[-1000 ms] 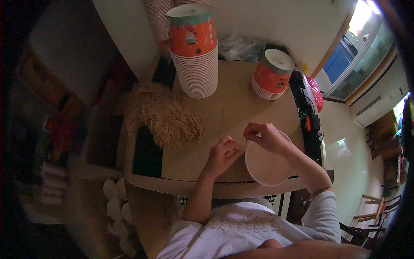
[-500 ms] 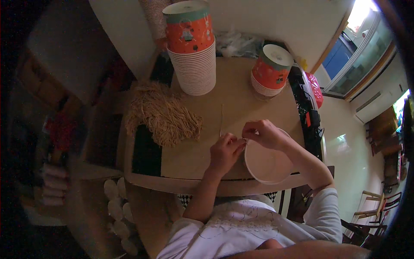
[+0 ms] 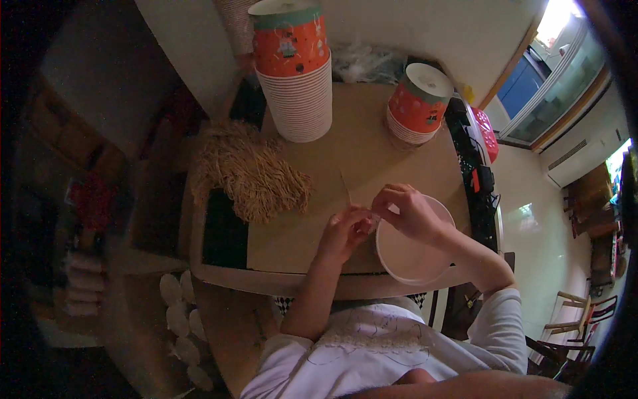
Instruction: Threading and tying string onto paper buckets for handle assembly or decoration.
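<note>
A paper bucket (image 3: 413, 258), pale inside, lies at the table's front edge with its round opening facing me. At the rim's upper left, my left hand (image 3: 343, 233) pinches a thin twine (image 3: 345, 185), whose free end sticks up beyond the fingers. My right hand (image 3: 409, 211) reaches across the opening. Its thumb and forefinger close together beside the left fingertips; what lies between them is too small to make out. Left of both hands rests a loose, tangled bundle of tan twine (image 3: 256, 176).
A tall stack of orange and green paper buckets (image 3: 292, 73) stands upside down at the back. A shorter stack (image 3: 420, 103) is at back right. Clear plastic bags (image 3: 369, 65) lie behind them. Black cables and a power strip (image 3: 484, 179) run along the right edge.
The left hand's fingers have turned and lifted slightly at the rim. The twine's free end has tilted and sits a little lower. The right hand has barely shifted.
</note>
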The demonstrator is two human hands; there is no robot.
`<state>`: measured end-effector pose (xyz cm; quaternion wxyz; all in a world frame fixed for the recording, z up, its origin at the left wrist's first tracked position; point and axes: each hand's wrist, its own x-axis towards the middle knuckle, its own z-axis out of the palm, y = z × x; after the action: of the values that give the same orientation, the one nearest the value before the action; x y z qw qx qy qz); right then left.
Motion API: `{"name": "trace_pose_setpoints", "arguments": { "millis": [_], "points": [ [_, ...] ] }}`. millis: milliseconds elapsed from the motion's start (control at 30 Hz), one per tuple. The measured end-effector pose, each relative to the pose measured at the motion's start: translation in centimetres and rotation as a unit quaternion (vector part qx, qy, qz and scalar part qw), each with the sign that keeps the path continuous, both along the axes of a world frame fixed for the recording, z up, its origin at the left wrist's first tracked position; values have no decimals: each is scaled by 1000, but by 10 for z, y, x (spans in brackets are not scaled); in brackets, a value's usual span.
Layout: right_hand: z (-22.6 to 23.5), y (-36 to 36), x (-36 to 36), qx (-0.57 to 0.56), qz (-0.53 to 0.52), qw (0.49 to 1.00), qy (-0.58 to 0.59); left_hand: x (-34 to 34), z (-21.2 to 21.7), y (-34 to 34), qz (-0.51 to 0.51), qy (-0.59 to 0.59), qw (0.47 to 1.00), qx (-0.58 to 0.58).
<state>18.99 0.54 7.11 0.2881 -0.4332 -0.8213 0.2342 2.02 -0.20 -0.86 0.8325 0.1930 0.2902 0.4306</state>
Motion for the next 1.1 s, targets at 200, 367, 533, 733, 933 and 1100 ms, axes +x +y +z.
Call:
{"name": "trace_pose_setpoints", "arguments": {
  "millis": [200, 367, 533, 733, 933, 1100],
  "points": [
    [9, -11, -12, 109, 9, 993, -53, -5, 14, -5, 15, -24, 999, -19],
    [2, -13, -14, 237, 15, 966, -98, -6, 10, -6, 24, -22, 999, -20],
    [2, -14, -15, 261, 21, 957, -125, -7, 6, -7, 35, -43, 998, -22],
    [5, -18, -13, 218, 26, 969, -114, -9, 3, -7, 48, -56, 997, -37],
    [4, -16, -9, 135, 22, 984, -111, -9, 6, -4, 51, 5, 998, -31],
    [4, 0, -5, 54, 14, 998, -34, -13, 7, -5, 38, 144, 986, 70]
  ]
}}
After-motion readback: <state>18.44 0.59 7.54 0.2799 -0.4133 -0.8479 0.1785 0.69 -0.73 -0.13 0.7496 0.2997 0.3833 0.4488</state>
